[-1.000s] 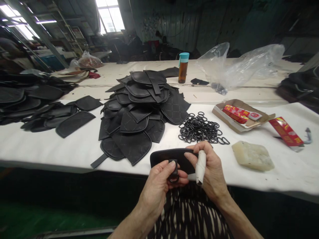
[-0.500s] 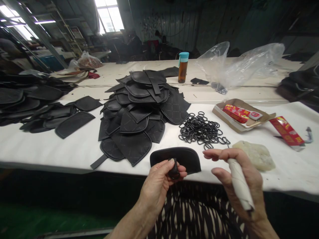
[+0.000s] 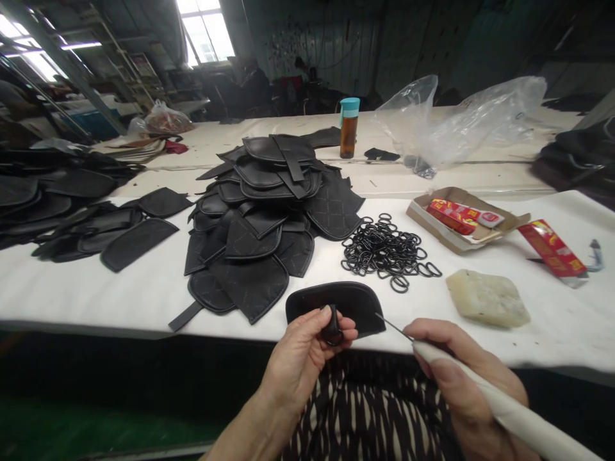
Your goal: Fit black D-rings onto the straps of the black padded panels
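Note:
My left hand (image 3: 310, 339) is closed, pinching a folded black leather strap (image 3: 331, 317) into a small loop. A dark curved edge at the loop's lower end may be a ring; I cannot tell. The strap is in front of a black leather flap (image 3: 353, 296) with a rounded top, lying at the table's front edge. My right hand (image 3: 473, 378) is wrapped round an awl (image 3: 451, 362) with a long pale wrapped handle. Its thin metal shaft points left, the tip over the flap's right part. Beyond the hands lies a heap of black metal D-rings (image 3: 384, 250).
A big pile of black leather flaps (image 3: 254, 224) stands left of the rings, more flaps (image 3: 139, 243) farther left. Right are a yellowish block (image 3: 487, 299), an open cardboard box (image 3: 468, 240) and a red box (image 3: 555, 253). Behind stand a bottle (image 3: 349, 131) and plastic bags (image 3: 461, 131).
My right hand has dropped and turned from spread fingers, with the awl across the palm, to a grip with the shaft pointing left. My left hand keeps its pinch on the strap.

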Demonstrator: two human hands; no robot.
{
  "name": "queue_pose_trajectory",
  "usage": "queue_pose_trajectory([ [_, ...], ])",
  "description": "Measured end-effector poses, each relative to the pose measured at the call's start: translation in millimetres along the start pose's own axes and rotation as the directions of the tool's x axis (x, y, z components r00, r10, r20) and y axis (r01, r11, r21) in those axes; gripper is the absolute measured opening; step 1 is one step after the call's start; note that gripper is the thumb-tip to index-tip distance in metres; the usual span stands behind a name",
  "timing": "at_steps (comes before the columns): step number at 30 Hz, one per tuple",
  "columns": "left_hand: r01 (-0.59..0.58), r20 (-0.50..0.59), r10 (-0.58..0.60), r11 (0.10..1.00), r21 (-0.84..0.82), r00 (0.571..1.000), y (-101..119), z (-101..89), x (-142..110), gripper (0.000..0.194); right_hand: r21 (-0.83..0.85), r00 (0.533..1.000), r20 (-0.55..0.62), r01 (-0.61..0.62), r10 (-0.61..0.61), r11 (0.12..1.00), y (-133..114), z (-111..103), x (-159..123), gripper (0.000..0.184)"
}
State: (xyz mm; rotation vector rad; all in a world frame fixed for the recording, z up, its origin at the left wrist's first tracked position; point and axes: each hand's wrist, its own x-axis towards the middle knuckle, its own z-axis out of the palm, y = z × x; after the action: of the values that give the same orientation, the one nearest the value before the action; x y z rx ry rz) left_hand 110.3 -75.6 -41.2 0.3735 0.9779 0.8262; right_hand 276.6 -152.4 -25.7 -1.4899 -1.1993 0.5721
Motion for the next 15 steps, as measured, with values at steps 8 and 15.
queue_pose_trajectory([
  [8,0.029,0.047,-0.028,0.999,-0.025,0.998,2.5,-0.2,1.7,0.016,0.275,0.962,0.084,-0.275,0.262,0.921,-13.0,28.1,0.8,0.023],
  [15,0.044,-0.069,-0.043,0.999,0.006,0.997,5.5,2.9,3.9,0.016,0.089,0.955,-0.253,-0.135,0.153,0.987,-2.0,-19.4,6.2,0.018],
])
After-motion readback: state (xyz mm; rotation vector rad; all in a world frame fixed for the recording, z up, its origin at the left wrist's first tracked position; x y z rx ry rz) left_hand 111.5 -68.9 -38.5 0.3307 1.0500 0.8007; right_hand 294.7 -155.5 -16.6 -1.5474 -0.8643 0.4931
